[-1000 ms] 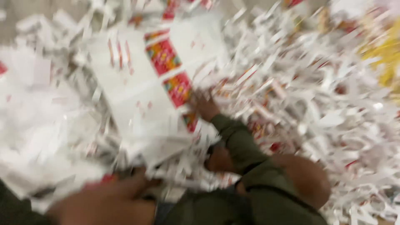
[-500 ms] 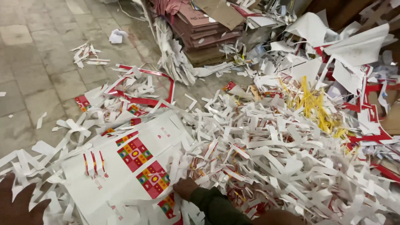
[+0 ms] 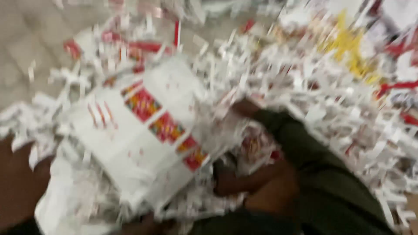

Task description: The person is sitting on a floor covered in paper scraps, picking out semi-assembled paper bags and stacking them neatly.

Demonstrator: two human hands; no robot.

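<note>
The right hand [image 3: 246, 108], at the end of a dark green sleeve [image 3: 305, 148], is pressed into the heap of white and red paper scraps [image 3: 305, 82] at the right edge of a large white printed cardboard sheet with red and yellow panels [image 3: 143, 130]; blur hides whether its fingers are closed. The left hand [image 3: 19, 187] shows at the lower left edge, touching the scraps under the sheet, its grip also unreadable. The sheet lies tilted on the heap, over a grey tiled floor [image 3: 26, 48].
</note>
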